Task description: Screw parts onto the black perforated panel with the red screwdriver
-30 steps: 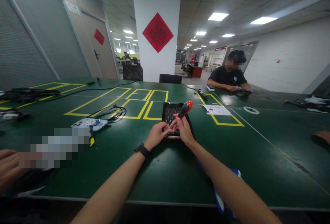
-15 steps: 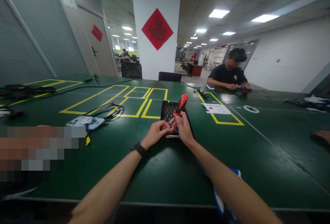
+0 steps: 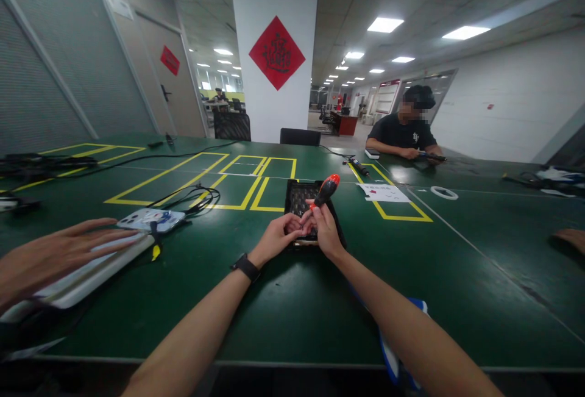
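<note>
A screwdriver (image 3: pixel 328 191) with a red and black handle is in my right hand (image 3: pixel 328 235), its handle leaning up and to the right. The fingers of that hand are closed round its lower part. My left hand (image 3: pixel 278 232) meets the right one, its fingers drawn together near the screwdriver's lower end. Whatever they pinch there is too small and covered to make out. Both hands are over a black open case (image 3: pixel 296 193) with a patterned inside, lying on the green table; they hide its near part.
At left, another person's hand (image 3: pixel 59 257) rests over a white, flat object, near a phone (image 3: pixel 153 219) and black cables (image 3: pixel 201 197). Yellow tape (image 3: pixel 228 206) marks rectangles on the table. A paper sheet (image 3: pixel 384 193) and white ring (image 3: pixel 444 193) lie right; a person (image 3: pixel 406 128) sits beyond.
The screwdriver's handle has tipped further to the right and a little lower. My hands stay together over the case, almost in the same place.
</note>
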`<state>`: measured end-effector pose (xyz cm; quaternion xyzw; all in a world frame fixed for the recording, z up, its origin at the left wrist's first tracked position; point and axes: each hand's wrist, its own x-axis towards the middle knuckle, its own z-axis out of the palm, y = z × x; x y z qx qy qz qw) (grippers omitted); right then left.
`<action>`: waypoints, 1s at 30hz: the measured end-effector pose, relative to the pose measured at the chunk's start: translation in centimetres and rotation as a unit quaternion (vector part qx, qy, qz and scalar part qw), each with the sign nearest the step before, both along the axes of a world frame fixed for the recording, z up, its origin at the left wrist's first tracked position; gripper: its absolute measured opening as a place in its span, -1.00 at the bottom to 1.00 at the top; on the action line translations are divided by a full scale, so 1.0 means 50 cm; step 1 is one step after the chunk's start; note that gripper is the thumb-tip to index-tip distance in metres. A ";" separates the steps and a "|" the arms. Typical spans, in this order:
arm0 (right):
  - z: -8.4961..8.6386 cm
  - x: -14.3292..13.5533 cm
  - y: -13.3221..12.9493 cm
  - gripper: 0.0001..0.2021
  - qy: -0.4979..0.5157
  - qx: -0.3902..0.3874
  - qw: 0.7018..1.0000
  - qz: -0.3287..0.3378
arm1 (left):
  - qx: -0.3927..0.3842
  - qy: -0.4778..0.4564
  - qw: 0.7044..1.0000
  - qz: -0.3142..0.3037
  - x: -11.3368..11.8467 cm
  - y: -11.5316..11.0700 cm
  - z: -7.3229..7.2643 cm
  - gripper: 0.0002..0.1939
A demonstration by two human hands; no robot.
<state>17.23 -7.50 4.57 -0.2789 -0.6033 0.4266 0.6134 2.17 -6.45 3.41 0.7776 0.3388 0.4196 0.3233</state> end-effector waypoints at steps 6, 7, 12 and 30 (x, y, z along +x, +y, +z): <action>-0.001 0.000 0.002 -0.67 -0.007 0.001 1.000 0.019 | 0.014 0.022 1.000 0.017 0.000 0.005 -0.007 -0.82; -0.001 0.001 0.002 -0.66 -0.007 0.000 1.000 0.021 | 0.014 0.025 0.999 0.013 -0.001 0.005 -0.007 -0.81; -0.005 0.004 0.007 -0.65 -0.010 -0.004 1.000 0.004 | 0.042 0.043 0.998 0.008 0.000 -0.002 -0.003 -0.77; 0.001 0.002 -0.006 -0.65 -0.017 0.008 1.000 -0.010 | 0.032 0.032 0.998 0.031 -0.002 0.002 -0.007 -0.75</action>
